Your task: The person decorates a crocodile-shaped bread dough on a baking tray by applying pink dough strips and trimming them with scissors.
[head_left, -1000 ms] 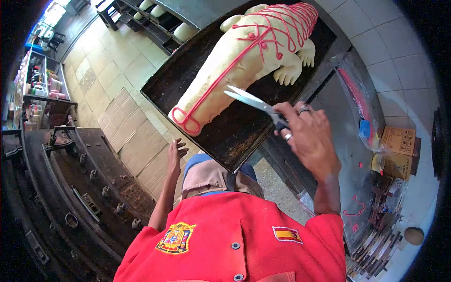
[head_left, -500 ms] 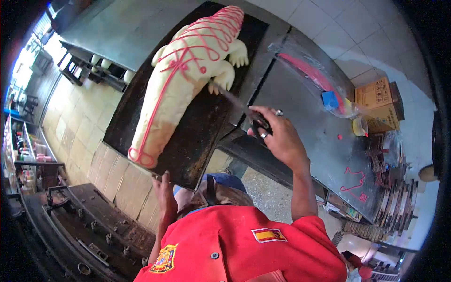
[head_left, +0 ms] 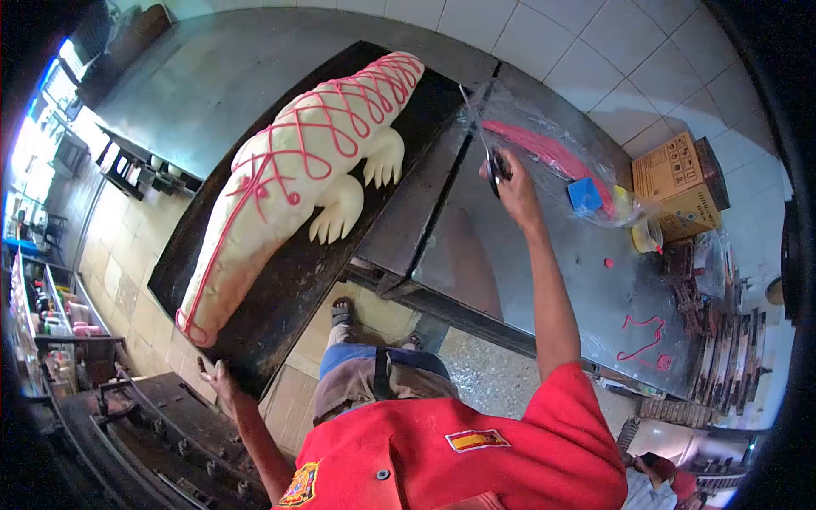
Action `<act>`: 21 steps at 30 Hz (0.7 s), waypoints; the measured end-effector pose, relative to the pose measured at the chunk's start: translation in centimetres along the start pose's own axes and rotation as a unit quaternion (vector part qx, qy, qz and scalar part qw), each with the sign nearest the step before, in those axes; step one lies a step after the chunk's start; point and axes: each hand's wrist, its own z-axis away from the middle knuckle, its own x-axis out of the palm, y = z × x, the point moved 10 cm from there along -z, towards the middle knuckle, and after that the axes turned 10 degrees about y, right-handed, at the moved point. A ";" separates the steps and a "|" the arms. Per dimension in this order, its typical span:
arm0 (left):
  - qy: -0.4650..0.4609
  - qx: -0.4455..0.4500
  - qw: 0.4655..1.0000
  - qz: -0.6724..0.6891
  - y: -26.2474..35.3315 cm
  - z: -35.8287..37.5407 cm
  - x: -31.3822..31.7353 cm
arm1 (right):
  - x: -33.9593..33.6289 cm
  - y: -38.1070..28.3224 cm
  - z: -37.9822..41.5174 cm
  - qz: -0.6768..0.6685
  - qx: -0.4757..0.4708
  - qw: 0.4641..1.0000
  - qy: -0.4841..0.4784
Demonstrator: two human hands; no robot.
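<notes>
My right hand (head_left: pixel 515 189) is closed round the dark handles of a pair of scissors (head_left: pixel 495 163). Their blades are spread and point away from me, beside a strip of pink dough (head_left: pixel 544 146) under clear plastic. On a dark baking tray (head_left: pixel 280 327) to the left lies a pale, crocodile-shaped dough figure (head_left: pixel 327 157). Pink dough cords loop over its back, and one line runs down to a loop at its near end. Its clawed feet rest on the tray. My left hand (head_left: pixel 223 384), fingers apart, is at the tray's near edge.
The tray lies on a metal table (head_left: pixel 212 76) with a seam at its right. Right of it stand a blue block (head_left: pixel 584 196), a yellow tub (head_left: pixel 648 235) and a cardboard box (head_left: pixel 671 174). Thin pink cords (head_left: pixel 642 340) lie nearer me. A person (head_left: pixel 659 480) is at lower right.
My right hand has moved the scissors away from the dough figure's side, toward the plastic-covered pink dough. The view has shifted, and my left hand remains by the tray's near edge.
</notes>
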 end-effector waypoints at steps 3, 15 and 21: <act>-0.005 0.023 0.998 -0.053 2.2 -3.7 0.0 | 2.2 1.6 -6.6 0.022 -0.056 0.997 0.052; -0.152 0.096 0.963 -0.200 8.4 -14.1 8.0 | 7.6 9.3 -14.3 0.335 0.044 0.941 -0.013; -0.211 0.233 0.873 -0.374 4.1 -39.0 -0.1 | 3.7 4.4 -6.6 0.369 0.053 0.927 0.038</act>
